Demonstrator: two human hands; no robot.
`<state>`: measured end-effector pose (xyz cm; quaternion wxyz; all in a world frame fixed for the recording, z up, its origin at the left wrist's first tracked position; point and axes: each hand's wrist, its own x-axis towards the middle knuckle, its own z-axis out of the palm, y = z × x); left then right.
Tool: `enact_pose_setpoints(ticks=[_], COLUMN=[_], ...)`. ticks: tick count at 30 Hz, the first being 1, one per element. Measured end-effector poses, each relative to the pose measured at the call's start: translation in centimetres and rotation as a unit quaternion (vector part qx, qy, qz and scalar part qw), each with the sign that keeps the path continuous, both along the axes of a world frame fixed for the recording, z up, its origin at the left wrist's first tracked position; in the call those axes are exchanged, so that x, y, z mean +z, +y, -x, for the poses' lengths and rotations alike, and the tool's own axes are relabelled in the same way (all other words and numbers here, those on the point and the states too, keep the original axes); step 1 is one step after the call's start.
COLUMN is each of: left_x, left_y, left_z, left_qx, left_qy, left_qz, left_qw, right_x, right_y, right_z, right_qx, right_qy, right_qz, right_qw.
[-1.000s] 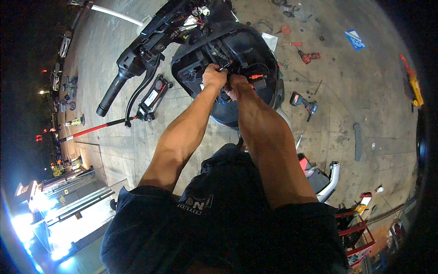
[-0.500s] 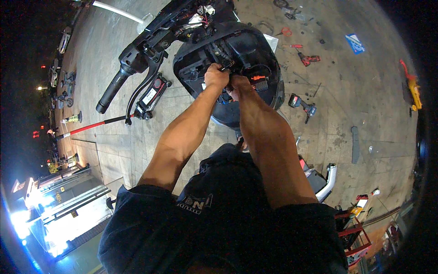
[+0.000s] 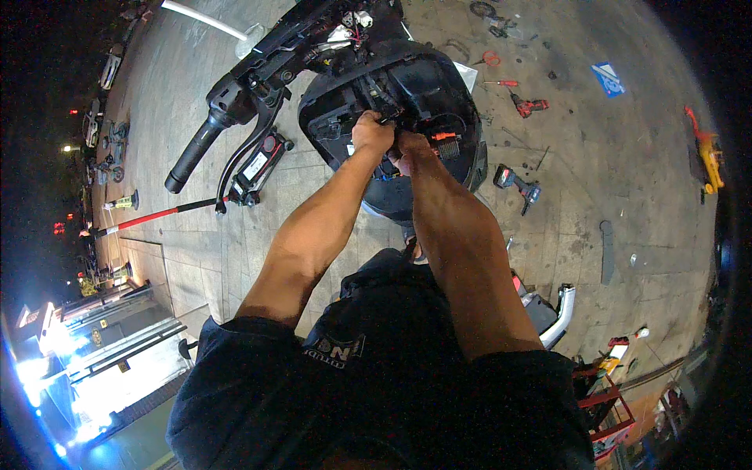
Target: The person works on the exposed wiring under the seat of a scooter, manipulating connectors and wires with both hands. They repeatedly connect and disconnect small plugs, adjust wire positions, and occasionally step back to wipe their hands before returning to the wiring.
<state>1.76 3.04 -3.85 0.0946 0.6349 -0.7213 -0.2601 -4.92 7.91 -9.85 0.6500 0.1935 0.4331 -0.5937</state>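
Both my arms reach into the open black front housing (image 3: 392, 66) of a scooter. My left hand (image 3: 371, 133) is closed in its middle, with a small dark part at the fingertips that I cannot make out. Close beside it, my right hand (image 3: 410, 149) is bent downward into the cavity, its fingers mostly hidden. An orange connector (image 3: 443, 136) and a finned grey block (image 3: 447, 149) sit to the right of my right hand. Above the housing, loose wires and white connectors (image 3: 358, 19) hang by the black handlebar (image 3: 235, 98), whose grip points down to the left.
A floor jack (image 3: 257, 166) with a red and black handle stands at left. On the paving at right lie a cordless drill (image 3: 517, 186), a red power tool (image 3: 529, 105), a screwdriver (image 3: 505, 83), red scissors (image 3: 490, 58) and a blue packet (image 3: 607, 79). A red rack (image 3: 615, 423) stands lower right.
Hardly anything differs. My right hand has shifted very slightly within the housing, and the view has moved a little. Both hands stay in the same place.
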Motion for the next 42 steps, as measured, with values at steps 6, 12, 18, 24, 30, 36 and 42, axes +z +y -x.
enact_pose_setpoints(ticks=[6, 12, 18, 24, 30, 36, 42], left_x=[0.4, 0.4, -0.1, -0.2, 0.3, 0.2, -0.1], left_y=[0.3, 0.2, 0.0, 0.0, 0.1, 0.1, -0.1], left_z=[0.0, -0.1, -0.1, 0.0, 0.1, 0.0, -0.1], left_qx=[-0.016, -0.007, 0.001, -0.008, -0.007, 0.0, -0.022], left_qy=[0.007, 0.003, 0.013, -0.004, -0.011, 0.011, -0.005], left_qz=[0.027, 0.004, -0.005, 0.028, 0.018, 0.006, 0.017], left_qw=[0.999, 1.0, 1.0, 1.0, 1.0, 1.0, 1.0], right_x=[0.5, 0.9, 0.7, 0.9, -0.4, -4.1, -4.5], right_y=[0.0, 0.2, 0.3, 0.2, -0.1, -1.1, -1.0], right_z=[-0.1, -0.4, -0.3, -0.2, -0.3, -0.7, -0.6], right_qx=[0.002, 0.0, 0.015, 0.051, 0.051, 0.104, 0.008], right_qy=[0.007, 0.013, 0.025, 0.068, 0.064, 0.146, 0.018], right_qz=[0.001, 0.002, 0.004, -0.001, 0.008, 0.038, 0.055], right_qw=[1.0, 1.0, 1.0, 0.996, 0.997, 0.983, 0.998])
